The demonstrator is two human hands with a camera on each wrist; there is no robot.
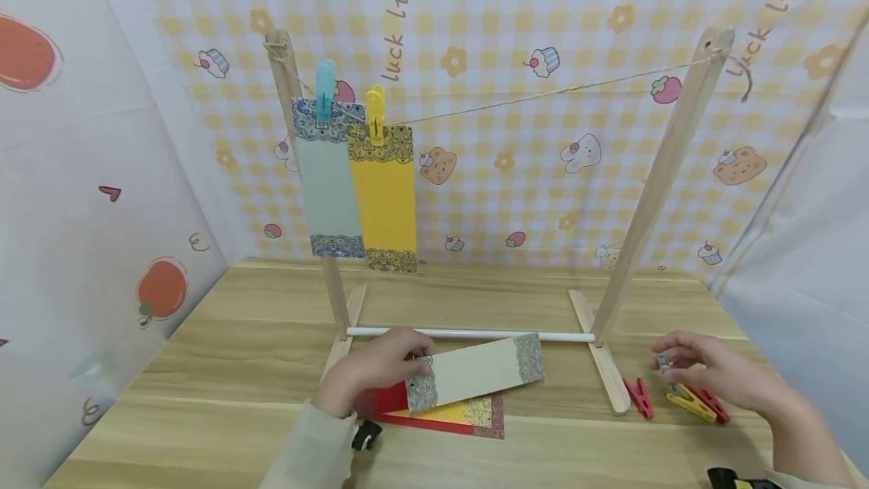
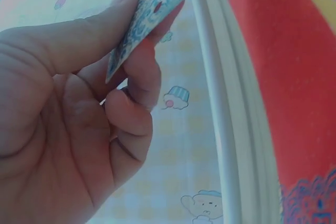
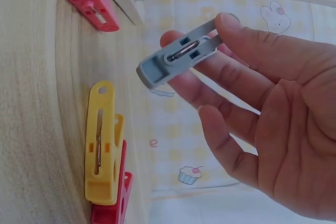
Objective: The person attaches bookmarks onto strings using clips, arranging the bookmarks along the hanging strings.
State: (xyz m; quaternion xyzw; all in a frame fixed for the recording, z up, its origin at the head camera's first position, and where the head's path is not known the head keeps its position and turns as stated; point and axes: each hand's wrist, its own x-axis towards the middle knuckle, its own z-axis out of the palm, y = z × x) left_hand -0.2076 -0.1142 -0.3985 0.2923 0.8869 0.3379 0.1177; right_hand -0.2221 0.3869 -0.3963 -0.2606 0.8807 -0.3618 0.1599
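My left hand (image 1: 390,364) pinches one end of a pale card (image 1: 478,372) with grey-blue patterned borders, thumb on top and fingers beneath. It is held tilted over a red card (image 1: 434,422) and a yellow card (image 1: 475,411) lying on the table. In the left wrist view, a small hole shows in the card's patterned end (image 2: 157,9). My right hand (image 1: 720,372) pinches a grey-blue clothespin (image 3: 178,53) between thumb and fingers, above the table at the right. Just below it lie a yellow clothespin (image 3: 101,150) and a red clothespin (image 3: 123,192).
A wooden frame with a left post (image 1: 333,285), a right post (image 1: 661,172) and a white crossbar (image 1: 468,334) stands ahead. From its string (image 1: 543,94) hang a pale green card (image 1: 333,187) under a blue clothespin (image 1: 326,89) and a yellow card (image 1: 385,202) under a yellow clothespin (image 1: 376,115). A pinkish-red clothespin (image 1: 639,398) lies by the right foot.
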